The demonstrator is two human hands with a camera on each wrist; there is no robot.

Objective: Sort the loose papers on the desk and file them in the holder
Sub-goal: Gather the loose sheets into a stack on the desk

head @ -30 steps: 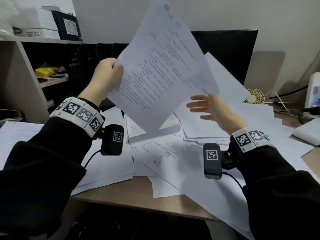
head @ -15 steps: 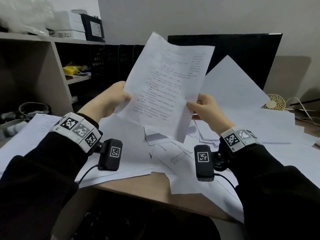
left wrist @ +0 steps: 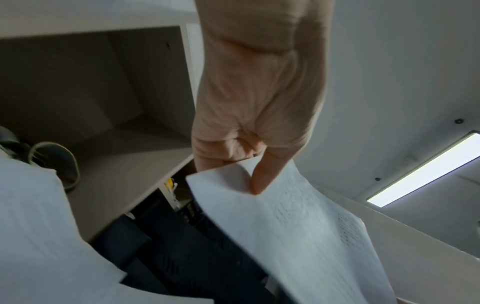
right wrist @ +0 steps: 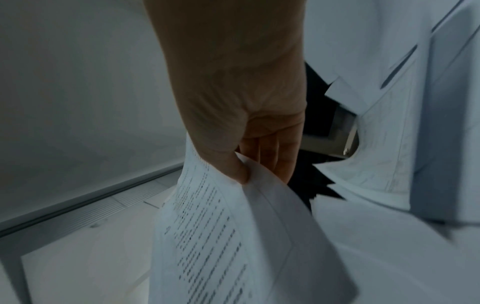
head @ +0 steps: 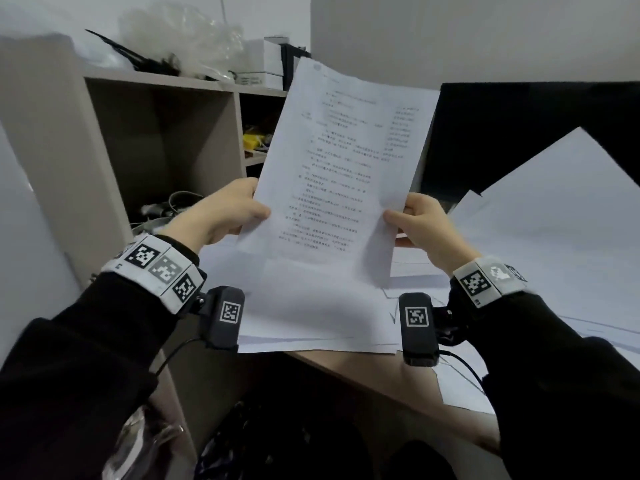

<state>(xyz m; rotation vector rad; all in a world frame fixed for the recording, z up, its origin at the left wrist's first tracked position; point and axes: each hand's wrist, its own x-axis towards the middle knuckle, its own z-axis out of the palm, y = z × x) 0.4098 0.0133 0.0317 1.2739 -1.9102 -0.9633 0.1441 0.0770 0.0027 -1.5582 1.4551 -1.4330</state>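
A printed white sheet (head: 341, 174) stands upright in the air above the desk, text facing me. My left hand (head: 228, 211) pinches its left edge with the thumb on the front; the left wrist view shows that thumb (left wrist: 262, 176) pressing the sheet (left wrist: 306, 230). My right hand (head: 417, 220) pinches the right edge, thumb (right wrist: 233, 164) on the printed side of the sheet (right wrist: 213, 236) and fingers behind. Loose white papers (head: 311, 306) lie spread over the desk beneath. The black holder (left wrist: 182, 257) appears in the left wrist view, below the sheet.
A beige shelf unit (head: 156, 140) with open compartments stands to the left, holding cables and a yellow item (head: 254, 140). A black monitor (head: 519, 133) is behind the sheet, with a large white paper (head: 561, 209) leaning on it. The wooden desk edge (head: 381, 375) runs in front.
My right hand, open a second ago, has taken hold of the sheet's right edge. The sheet has turned from tilted to upright, and my view has swung left toward the shelf.
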